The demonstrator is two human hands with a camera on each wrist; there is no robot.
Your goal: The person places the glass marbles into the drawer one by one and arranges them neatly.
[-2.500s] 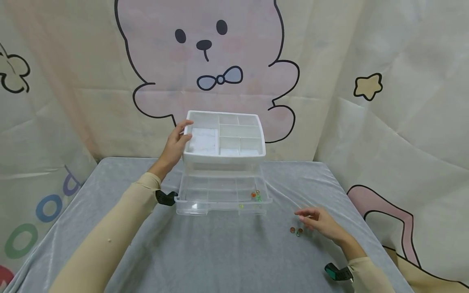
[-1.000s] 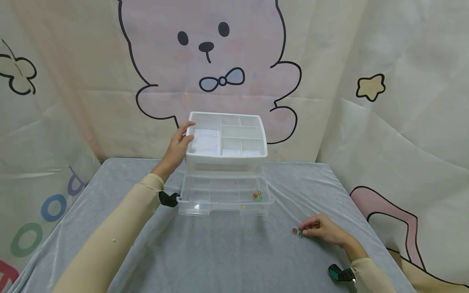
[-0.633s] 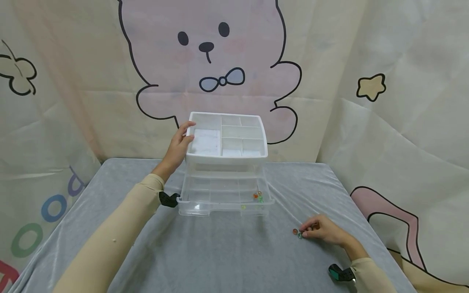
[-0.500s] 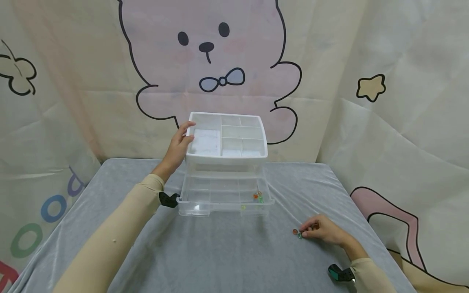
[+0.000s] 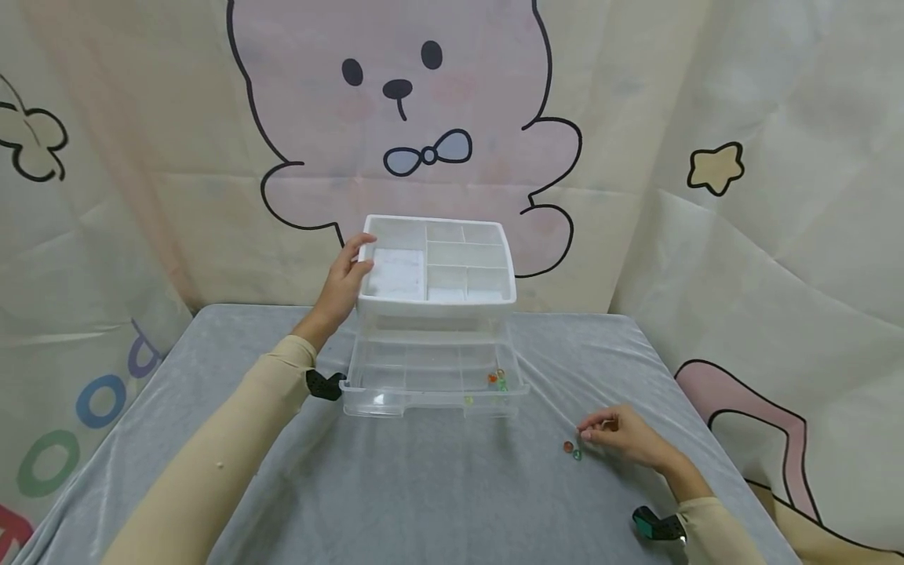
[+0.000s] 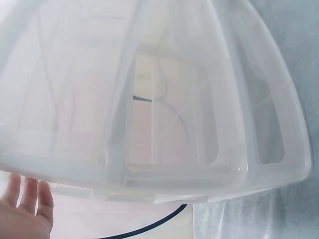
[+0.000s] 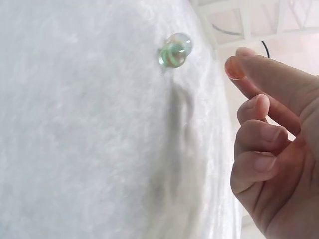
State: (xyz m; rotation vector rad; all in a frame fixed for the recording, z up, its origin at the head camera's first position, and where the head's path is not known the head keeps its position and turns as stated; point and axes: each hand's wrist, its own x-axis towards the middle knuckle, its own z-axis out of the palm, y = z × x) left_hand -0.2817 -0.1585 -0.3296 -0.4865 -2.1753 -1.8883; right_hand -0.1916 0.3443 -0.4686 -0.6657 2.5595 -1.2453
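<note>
A white and clear plastic drawer box (image 5: 436, 306) stands at the back of the table. My left hand (image 5: 340, 284) grips the left edge of its divided top tray; in the left wrist view, fingertips (image 6: 44, 191) touch the box's side. The clear lower drawer (image 5: 431, 402) is pulled out, with several orange, green and yellow marbles (image 5: 501, 383) in its right part. My right hand (image 5: 625, 435) pinches an orange marble (image 7: 235, 68) between thumb and forefinger, just above the table. Below and left of it lie a green marble (image 5: 577, 454) and a reddish-brown marble (image 5: 568, 446).
Grey cloth (image 5: 424, 494) covers the table. A printed fabric backdrop (image 5: 621, 118) rises behind and along both sides. Each wrist wears a dark camera mount, such as the right wrist mount (image 5: 657, 524).
My right hand came down to the marbles, pinched one and has now lifted slightly with it. Two marbles show on the cloth where three lay before. My left hand keeps its grip.
</note>
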